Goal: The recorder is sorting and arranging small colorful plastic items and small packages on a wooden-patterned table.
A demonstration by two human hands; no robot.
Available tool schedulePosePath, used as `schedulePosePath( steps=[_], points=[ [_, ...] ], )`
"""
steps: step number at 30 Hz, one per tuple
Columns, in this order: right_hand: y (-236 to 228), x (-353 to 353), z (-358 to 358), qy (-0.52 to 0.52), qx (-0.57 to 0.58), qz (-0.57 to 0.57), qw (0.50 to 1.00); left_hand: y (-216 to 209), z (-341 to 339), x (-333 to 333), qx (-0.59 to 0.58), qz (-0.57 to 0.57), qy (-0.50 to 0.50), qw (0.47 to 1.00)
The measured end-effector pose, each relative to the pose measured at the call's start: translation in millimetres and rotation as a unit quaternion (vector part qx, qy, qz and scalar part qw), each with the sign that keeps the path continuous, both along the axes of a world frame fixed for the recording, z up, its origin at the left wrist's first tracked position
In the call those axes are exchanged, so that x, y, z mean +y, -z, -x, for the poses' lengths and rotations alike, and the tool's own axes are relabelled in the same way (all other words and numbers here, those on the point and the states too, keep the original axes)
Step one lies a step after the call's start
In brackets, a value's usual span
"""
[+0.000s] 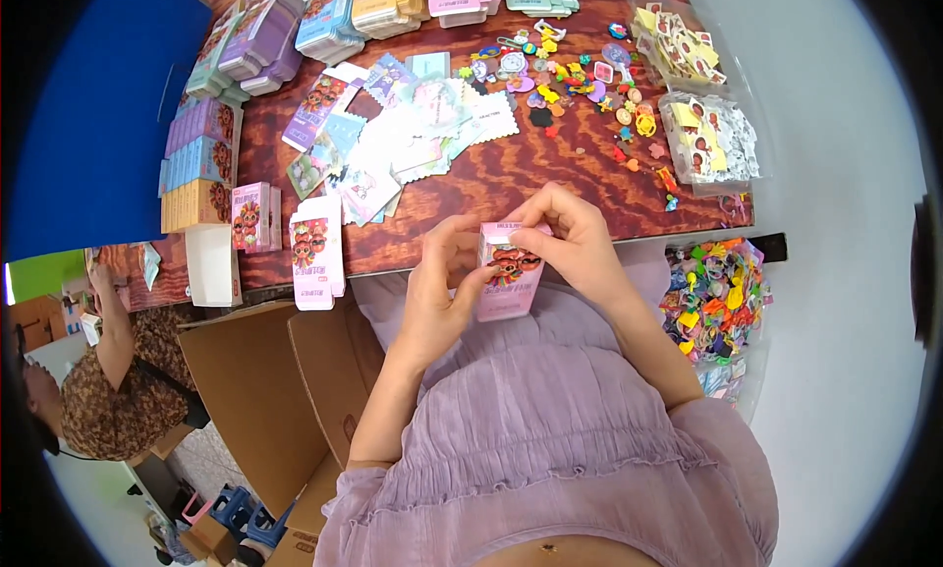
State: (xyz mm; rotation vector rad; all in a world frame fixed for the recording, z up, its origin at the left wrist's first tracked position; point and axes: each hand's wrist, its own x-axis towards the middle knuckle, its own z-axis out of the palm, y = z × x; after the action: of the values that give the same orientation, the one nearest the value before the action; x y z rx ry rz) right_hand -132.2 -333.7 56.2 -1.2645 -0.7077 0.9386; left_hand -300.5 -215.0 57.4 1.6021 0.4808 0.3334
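Observation:
In front of my body, just off the table's near edge, I hold a small pink cardboard box point(509, 305) with red cartoon figures on it. My left hand point(439, 290) grips its left side, thumb pressed on the front. The fingers of my right hand point(567, 235) close over its top end, where a flap seems to be; the fingertips partly hide it. Left of my hands, a flat pink carton point(316, 255) lies across the table edge. A pink box point(251, 218) stands beyond it.
Loose printed cards point(413, 140) are heaped on the wooden table point(550, 189). Small charms point(589, 85) lie scattered to their right. Bags of stickers point(709, 140) and a bag of colourful trinkets point(717, 297) sit at the right. An open cardboard box point(260, 390) stands below left; another person point(123, 370) works beyond.

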Motion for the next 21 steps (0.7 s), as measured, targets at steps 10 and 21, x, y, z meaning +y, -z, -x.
schedulePosePath(
  steps=[10, 21],
  points=[
    [-16, -2, -10, -0.047, -0.117, 0.085, 0.988, -6, 2, 0, 0.038, 0.036, 0.007, 0.999],
    [-6, -9, -9, -0.094, -0.232, 0.028, 0.968, -5, 4, 19, 0.035, -0.038, 0.069, 0.996]
  ],
)
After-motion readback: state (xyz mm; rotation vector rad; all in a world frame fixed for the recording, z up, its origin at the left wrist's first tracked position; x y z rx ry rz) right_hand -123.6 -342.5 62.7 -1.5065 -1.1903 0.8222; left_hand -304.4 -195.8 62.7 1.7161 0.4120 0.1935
